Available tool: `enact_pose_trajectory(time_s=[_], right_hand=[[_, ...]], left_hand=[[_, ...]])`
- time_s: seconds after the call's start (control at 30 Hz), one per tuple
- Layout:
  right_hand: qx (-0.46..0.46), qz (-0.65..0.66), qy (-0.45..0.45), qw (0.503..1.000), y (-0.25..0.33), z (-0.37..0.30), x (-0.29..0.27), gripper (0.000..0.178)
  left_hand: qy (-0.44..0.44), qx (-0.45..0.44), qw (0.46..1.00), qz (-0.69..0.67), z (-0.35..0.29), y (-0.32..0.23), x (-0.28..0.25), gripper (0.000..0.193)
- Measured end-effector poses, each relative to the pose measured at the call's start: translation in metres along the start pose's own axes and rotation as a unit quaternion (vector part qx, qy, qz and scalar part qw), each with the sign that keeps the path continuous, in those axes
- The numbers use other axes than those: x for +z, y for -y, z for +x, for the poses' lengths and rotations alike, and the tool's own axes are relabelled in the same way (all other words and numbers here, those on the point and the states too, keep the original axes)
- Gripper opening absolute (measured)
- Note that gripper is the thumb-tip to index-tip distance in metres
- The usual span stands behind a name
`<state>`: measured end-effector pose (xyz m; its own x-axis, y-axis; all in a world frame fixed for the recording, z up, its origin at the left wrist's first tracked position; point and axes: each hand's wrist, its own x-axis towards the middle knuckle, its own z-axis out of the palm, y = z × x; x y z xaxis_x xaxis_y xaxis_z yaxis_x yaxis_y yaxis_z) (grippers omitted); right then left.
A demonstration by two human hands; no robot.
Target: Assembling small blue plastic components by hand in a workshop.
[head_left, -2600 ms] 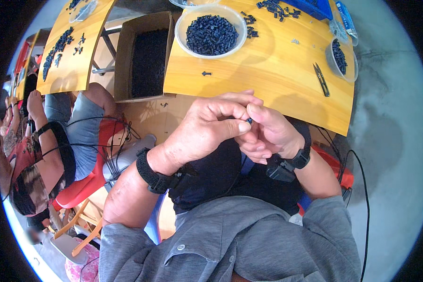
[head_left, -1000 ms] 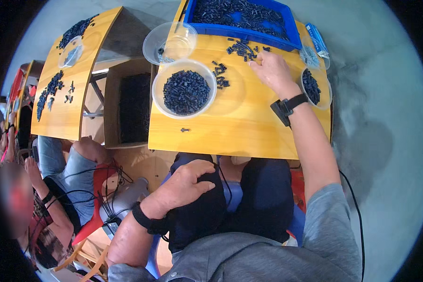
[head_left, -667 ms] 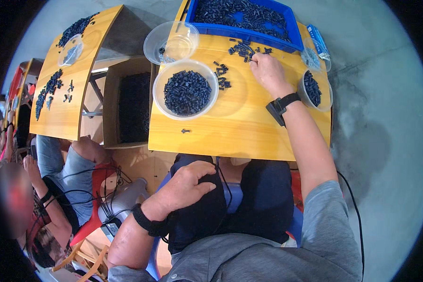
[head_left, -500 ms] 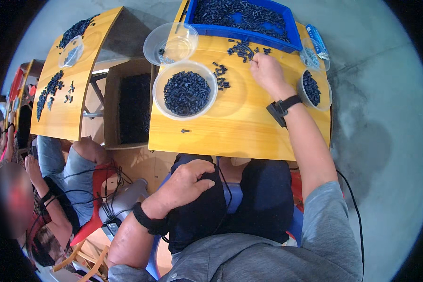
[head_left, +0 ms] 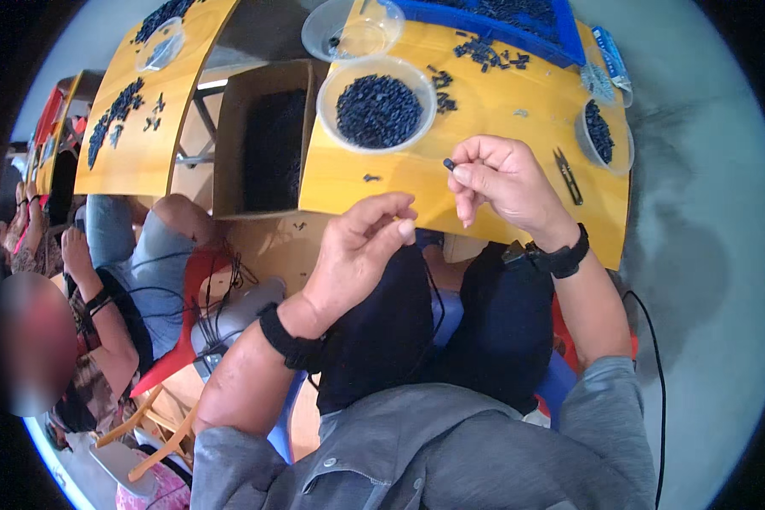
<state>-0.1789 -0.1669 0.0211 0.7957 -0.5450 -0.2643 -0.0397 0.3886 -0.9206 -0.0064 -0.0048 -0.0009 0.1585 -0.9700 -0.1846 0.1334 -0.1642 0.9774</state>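
Between the thumb and fingers of my right hand (head_left: 503, 183) is a small black plastic part (head_left: 449, 164), held over the front of the yellow table (head_left: 518, 140). My left hand (head_left: 357, 251) is raised just beyond my lap, left of the right one. Its thumb and forefinger curve toward each other with a small gap, and I see nothing between them. Ahead of my hands stands a clear round tub (head_left: 325, 119) full of small black parts. A loose pile of black parts (head_left: 484, 53) lies farther back, and one single part (head_left: 371, 178) sits near the front edge.
A blue tray (head_left: 493, 25) of black parts is at the back. Thread snips (head_left: 569, 177) lie at the right, near a clear cup (head_left: 627, 144) of parts. An empty-looking clear bowl (head_left: 314, 34) stands back left. A cardboard box (head_left: 225, 153) and a seated co-worker (head_left: 110, 323) are left.
My right hand has come back from the pile toward me, now with a black part in its fingers. My left hand has lifted off my thigh toward it. The view has shifted down.
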Motion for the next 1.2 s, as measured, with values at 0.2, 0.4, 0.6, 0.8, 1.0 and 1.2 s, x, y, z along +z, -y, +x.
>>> enact_pose_trajectory(time_s=[0.2,0.4,0.6,0.8,1.0,1.2], right_hand=[[0.008,0.015,0.053,0.998,-0.01,-0.01,0.019,0.01],[-0.001,-0.011,0.064,0.998,-0.016,-0.012,0.032,0.009],[0.021,-0.305,0.077,0.949,0.001,-0.013,0.044,0.011],[-0.147,-0.446,0.155,0.869,-0.005,-0.022,0.04,0.01],[-0.15,-0.381,0.151,0.9,-0.01,-0.025,0.038,0.007],[-0.169,-0.344,0.136,0.914,-0.022,-0.03,0.038,0.008]], left_hand=[[-0.018,0.027,0.999,-0.03,-0.002,-0.01,0.004,0.027],[-0.02,0.077,0.997,-0.011,0.0,-0.01,0.005,0.022],[0.0,-0.079,0.997,-0.004,0.0,-0.016,0.0,0.016],[0.071,-0.204,0.976,0.025,0.003,-0.022,0.002,0.012],[0.141,-0.279,0.95,-0.018,0.007,-0.026,-0.003,0.007],[0.139,-0.306,0.941,-0.043,0.008,-0.028,-0.003,0.008]])
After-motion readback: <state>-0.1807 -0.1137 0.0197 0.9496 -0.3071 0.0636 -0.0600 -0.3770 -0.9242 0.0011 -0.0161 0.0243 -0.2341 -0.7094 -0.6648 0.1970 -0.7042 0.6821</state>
